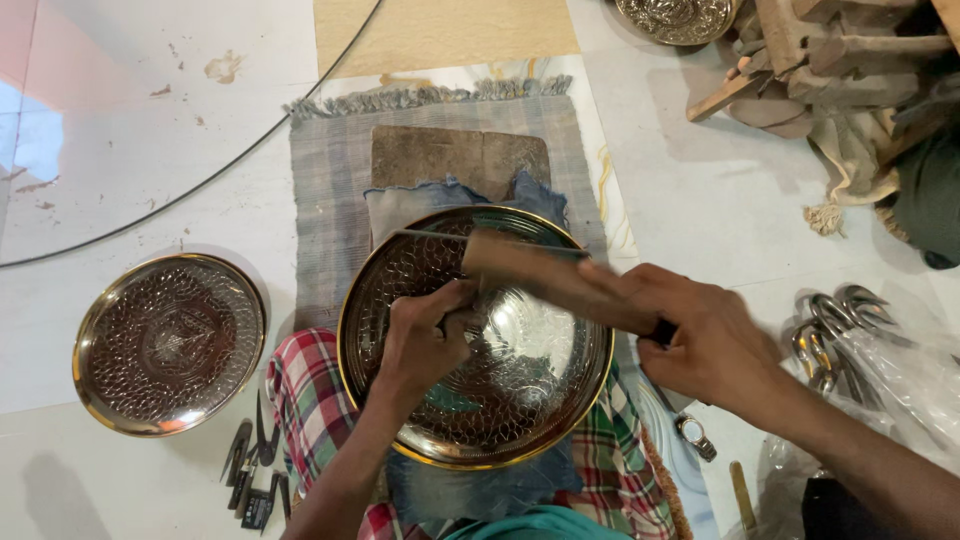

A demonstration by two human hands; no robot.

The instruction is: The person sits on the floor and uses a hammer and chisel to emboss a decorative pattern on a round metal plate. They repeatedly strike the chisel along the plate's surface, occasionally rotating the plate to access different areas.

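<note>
Left hand [425,340] clamped on chisel [455,322], right hand [700,345] on mallet [550,275]; mis-struck, likely scarring plate [400,400] toward 3 o'clock.

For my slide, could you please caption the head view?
Left hand steadies a tool on a patterned metal plate; right hand holds a wooden mallet.

The left hand [425,340] is curling into a loose fist, knuckles turned up toward the camera and fingers folding inward and to the right. Its bare forearm is rising from the near edge, slanting slightly to the right as it goes farther. The right hand [700,335] is closing in a firm grip, thumb lying along the top (its far edge is blurring), and its forearm is running off to the near right corner.
</note>
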